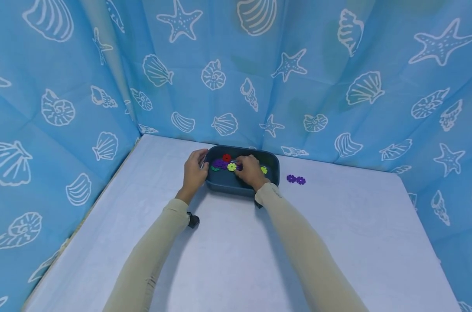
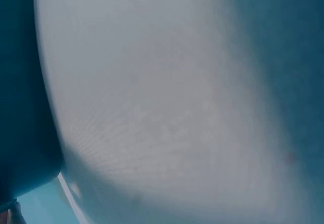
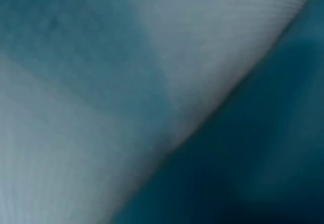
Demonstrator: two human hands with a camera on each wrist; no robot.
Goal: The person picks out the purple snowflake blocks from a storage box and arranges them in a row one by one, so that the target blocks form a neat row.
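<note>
A dark grey plastic bin [image 1: 236, 189] stands at the back of the white table, with small notched flower-shaped discs inside. At its left end my left hand [image 1: 195, 170] grips the rim; the left wrist view catches the bin's side [image 2: 25, 92] and a bit of finger low at the left. My right hand [image 1: 251, 170] reaches over the near wall into the bin. Its fingertips pinch at a purple disc, mostly covered by the fingers. Around it lie a yellow disc [image 1: 232, 167], a red disc [image 1: 226, 157], several purple discs [image 1: 219, 164] and a green disc [image 1: 215, 168].
Two joined purple discs [image 1: 296, 179] lie on the table right of the bin. Another yellow disc [image 1: 264, 170] sits toward the bin's right end. A blue curtain [image 1: 228, 104] with white shells hangs close behind the bin. The right wrist view is blurred.
</note>
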